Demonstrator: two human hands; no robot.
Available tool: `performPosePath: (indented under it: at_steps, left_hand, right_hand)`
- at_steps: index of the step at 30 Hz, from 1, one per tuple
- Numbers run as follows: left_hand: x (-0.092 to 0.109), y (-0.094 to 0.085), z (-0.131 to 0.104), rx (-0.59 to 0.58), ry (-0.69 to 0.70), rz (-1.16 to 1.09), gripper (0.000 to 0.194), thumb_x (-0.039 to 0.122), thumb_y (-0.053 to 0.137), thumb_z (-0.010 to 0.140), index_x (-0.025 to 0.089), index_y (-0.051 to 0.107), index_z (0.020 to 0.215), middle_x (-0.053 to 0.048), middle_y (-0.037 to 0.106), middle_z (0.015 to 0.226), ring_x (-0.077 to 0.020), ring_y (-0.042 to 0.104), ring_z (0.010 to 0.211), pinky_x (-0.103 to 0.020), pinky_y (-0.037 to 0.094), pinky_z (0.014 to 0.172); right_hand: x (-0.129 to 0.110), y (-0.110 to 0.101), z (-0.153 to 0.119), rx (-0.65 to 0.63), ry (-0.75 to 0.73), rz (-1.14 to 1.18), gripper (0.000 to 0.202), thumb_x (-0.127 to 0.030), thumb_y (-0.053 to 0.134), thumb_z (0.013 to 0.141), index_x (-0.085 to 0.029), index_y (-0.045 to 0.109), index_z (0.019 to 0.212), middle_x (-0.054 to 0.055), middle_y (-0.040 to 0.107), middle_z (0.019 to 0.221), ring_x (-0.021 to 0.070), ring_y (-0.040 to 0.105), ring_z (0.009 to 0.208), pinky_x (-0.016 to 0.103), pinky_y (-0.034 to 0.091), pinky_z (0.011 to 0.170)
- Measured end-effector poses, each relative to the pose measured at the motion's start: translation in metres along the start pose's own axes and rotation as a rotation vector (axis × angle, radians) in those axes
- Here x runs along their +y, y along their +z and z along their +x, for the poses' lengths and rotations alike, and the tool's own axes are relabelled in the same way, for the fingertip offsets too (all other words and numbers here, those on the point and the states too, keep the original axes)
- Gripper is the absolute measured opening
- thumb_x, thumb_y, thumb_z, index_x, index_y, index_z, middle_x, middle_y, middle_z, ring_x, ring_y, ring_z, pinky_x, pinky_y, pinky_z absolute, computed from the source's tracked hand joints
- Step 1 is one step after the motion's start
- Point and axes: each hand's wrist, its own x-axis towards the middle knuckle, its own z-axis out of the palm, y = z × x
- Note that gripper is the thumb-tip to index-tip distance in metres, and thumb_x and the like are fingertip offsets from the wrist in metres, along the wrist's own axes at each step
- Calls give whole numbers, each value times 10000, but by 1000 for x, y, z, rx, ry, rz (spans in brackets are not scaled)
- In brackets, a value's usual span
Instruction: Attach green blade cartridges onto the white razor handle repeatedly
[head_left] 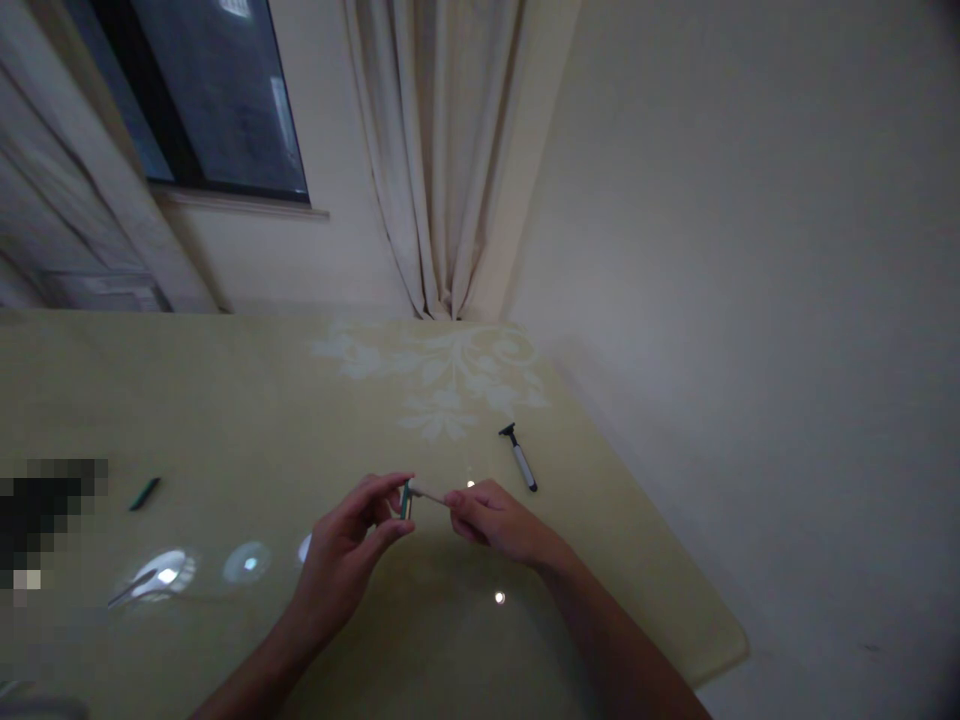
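My left hand (346,550) pinches a small dark green piece (406,500) with a pale strip, shaped like a razor head, upright between thumb and fingertips. Closed around one end of a thin pale stick (431,495) is my right hand (491,520). The stick's whitish far end meets the green piece; whether the two are joined I cannot tell. Beyond my right hand a razor (521,458) with a black head and grey handle lies on the table.
The pale yellow glossy table (645,570) has a white floral pattern and light reflections. To the left lie a small green piece (145,493) and a thin dark stick (132,587). A curtain (442,150) and wall stand behind; the table's edge slants down at right.
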Motion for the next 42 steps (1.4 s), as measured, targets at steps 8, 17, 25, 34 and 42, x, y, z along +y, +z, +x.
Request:
performPosePath:
  at_steps: [8,17,25,34,42]
  left_hand:
    - [-2,-1,0,2,-13,8,335,246,792,880,312,800,1208,18,636,860,-132,620,746,-210,524,676]
    - [0,0,1,12,-17,-9,337,244,808,861,313,806,1191,17,658,862,-133,632,741,-214,535,680]
    - [5,0,0,26,-12,34,325,241,797,858,293,811,1178,16,650,846,-133,630,727,-216,529,663]
    - [9,2,1,31,-12,30,321,243,792,853,260,814,1172,9,652,829,-143,632,713,-236,535,655]
    - [8,0,0,6,-1,24,336,222,778,876,293,805,1203,9,653,859,-141,634,746,-232,533,686]
  right_hand:
    - [-1,0,0,32,25,6,726,-798,448,1006,-194,478,605,-52,398,547,102,334,532,276,269,558]
    - [-2,1,1,41,13,7,725,-791,448,1011,-198,474,594,-52,396,531,104,333,523,280,270,554]
    - [-2,0,-1,22,2,14,705,-753,458,1032,-193,465,605,-56,391,548,96,324,524,278,266,557]
    - [-1,-3,-1,12,40,-4,723,-786,443,1016,-194,466,602,-54,380,545,100,319,533,274,265,558]
    - [-6,-3,-3,28,51,8,717,-789,460,1006,-198,464,601,-49,395,552,104,328,543,278,269,563]
